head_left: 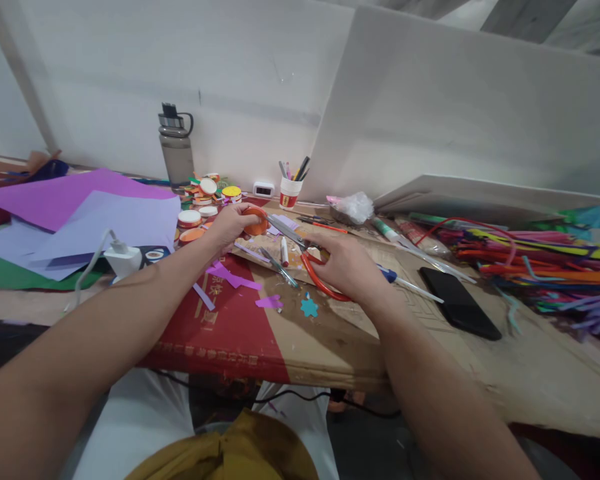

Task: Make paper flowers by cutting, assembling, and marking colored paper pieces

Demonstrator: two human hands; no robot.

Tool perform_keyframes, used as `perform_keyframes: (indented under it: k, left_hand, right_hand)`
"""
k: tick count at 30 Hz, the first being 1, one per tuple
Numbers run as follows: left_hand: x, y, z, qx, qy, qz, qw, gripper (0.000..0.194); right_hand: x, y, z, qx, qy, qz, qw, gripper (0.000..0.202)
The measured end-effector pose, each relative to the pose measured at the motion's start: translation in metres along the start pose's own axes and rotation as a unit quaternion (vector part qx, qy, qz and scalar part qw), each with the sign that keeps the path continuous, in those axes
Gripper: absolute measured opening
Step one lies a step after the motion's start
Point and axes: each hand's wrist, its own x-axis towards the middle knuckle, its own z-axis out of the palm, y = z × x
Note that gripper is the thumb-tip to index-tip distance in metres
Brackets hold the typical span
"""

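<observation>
My right hand [341, 259] is closed on the red-orange handles of a pair of scissors [289, 231]. Their blades point up and left, the tips close by a round orange piece [256, 221]. That piece is pinched in my left hand [230, 225]; whether it is paper or something else I cannot make out. Below the blades lie a capped marker [285, 252] and a slim blue-grey pen or knife [279, 268]. A teal flower-shaped cutout [309, 306] and purple paper scraps [234, 277] rest on the cardboard nearer to me.
Purple and lilac sheets [105, 223] cover the left side, by a white plug [123, 259]. Behind stand a water bottle [176, 148], small round pots [190, 218] and a paper cup of pens [290, 193]. A black phone [460, 303] and coloured pipe cleaners [525, 267] lie right.
</observation>
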Motion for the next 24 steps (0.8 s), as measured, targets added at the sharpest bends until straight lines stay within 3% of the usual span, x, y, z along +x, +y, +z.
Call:
perform_keyframes:
  k: [15,24]
  left_hand:
    - [-0.006,0.010,0.005,-0.022,-0.015,-0.025,0.999,0.028]
    - [-0.012,0.018,0.009,-0.061,-0.077,-0.044,0.994,0.021]
  right_hand:
    - [0.001,-0.002,0.002,-0.048,0.021,0.011,0.999,0.036]
    - [0.002,-0.003,0.004,-0.108,0.026,0.015,0.994,0.043]
